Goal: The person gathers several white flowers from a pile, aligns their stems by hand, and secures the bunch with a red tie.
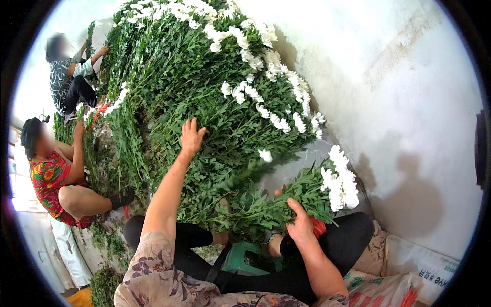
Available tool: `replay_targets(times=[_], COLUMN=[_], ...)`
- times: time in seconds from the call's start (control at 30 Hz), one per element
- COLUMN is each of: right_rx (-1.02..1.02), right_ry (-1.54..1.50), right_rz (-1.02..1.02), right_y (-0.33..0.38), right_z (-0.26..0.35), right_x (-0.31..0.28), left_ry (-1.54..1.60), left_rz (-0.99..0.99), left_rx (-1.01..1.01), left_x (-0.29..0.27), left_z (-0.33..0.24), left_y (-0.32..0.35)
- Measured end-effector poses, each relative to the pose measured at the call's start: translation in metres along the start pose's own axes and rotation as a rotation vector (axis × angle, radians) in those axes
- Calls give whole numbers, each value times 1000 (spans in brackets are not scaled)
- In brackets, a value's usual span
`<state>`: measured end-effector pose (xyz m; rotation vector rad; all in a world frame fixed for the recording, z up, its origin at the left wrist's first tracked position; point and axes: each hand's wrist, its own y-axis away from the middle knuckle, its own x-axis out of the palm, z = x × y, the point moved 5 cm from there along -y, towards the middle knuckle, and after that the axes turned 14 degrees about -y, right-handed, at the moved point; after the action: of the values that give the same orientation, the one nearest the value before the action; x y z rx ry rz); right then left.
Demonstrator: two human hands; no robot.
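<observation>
My left hand [192,138] reaches out over a big heap of leafy chrysanthemum stems [174,77], fingers stretched, holding nothing that I can see. It is over the leaves in the middle of the heap; whether it touches them I cannot tell. In my right hand [300,222] is a bunch of white chrysanthemums [338,184], gripped by the stems above my right knee. Its white heads point to the upper right and its leafy stems trail left across my lap. One single white bloom [265,156] lies apart at the heap's near edge, with blurred leaves below it.
A green plastic stool [244,258] stands between my legs. Something red [318,228] shows beside my right wrist. On the left, two people [53,179] sit handling stems. A pale wall [409,102] bounds the right; a printed carton [419,261] and plastic bag [383,291] lie lower right.
</observation>
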<state>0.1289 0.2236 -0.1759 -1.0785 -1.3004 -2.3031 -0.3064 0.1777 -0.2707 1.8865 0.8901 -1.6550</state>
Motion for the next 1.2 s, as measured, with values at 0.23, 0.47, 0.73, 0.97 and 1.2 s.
replay_targets(times=[0.23, 0.47, 0.73, 0.97, 1.2], right_rx=[5, 129, 116, 2, -102], right_ry=[15, -34, 2, 329, 368], right_rz=[32, -58, 32, 83, 324], right_y=[-5, -12, -24, -8, 3], right_z=[4, -13, -12, -5, -10], right_x=[10, 1, -9, -13, 21], left_ry=[-104, 420, 908, 817, 588], left_rz=[51, -130, 468, 392, 668], left_rx=[200, 179, 44, 417, 108], left_x=[-5, -63, -141, -158, -140], left_z=[-44, -50, -126, -180, -177], left_y=[15, 28, 143, 209, 232])
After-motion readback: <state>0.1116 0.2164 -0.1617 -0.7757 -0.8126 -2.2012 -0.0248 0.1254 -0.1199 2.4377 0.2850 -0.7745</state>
